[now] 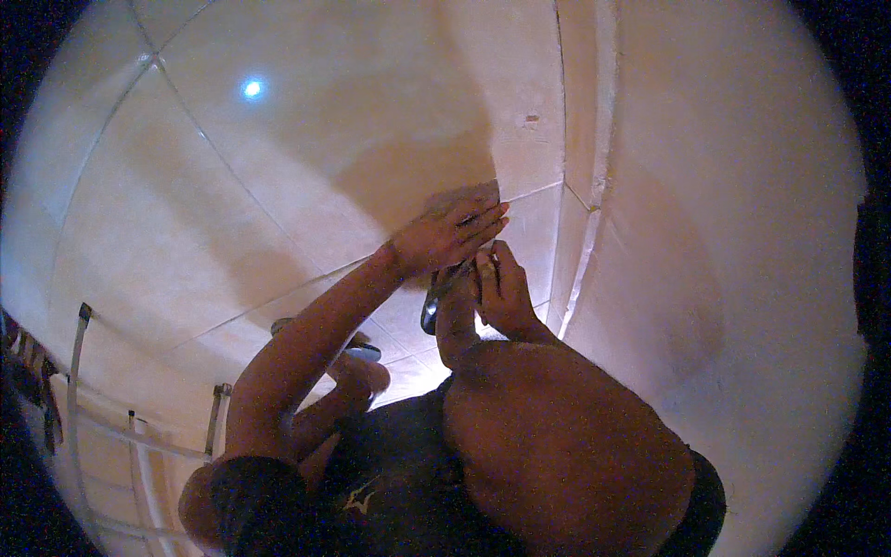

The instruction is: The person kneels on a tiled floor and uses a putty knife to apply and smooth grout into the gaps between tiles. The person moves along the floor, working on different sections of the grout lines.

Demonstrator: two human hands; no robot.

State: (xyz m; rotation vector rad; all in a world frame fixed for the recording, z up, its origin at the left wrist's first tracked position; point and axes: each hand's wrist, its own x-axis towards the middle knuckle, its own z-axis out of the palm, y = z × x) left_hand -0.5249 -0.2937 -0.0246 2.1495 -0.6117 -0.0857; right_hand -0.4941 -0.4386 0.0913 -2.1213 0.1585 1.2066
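My left hand (447, 237) reaches across in front of my legs, low over the tiled floor (278, 186). Its fingers are stretched out and lie close together. A dark brownish patch (483, 192) shows just beyond them; whether it is a cloth or something else I cannot tell. My right hand (506, 292) is beside my lower leg (455, 320), just below the left hand, with its fingers bent. Whatever those fingers may hold is hidden. A dark shoe (430, 314) shows by that leg, and a second shoe (364, 353) lies further left.
A pale wall (742, 278) with a skirting strip (580, 111) runs along my right. Metal tube framing (76, 371) stands at the lower left. A bright light reflects off the floor ahead. My raised knee (557, 418) fills the lower right, in front of my right arm.
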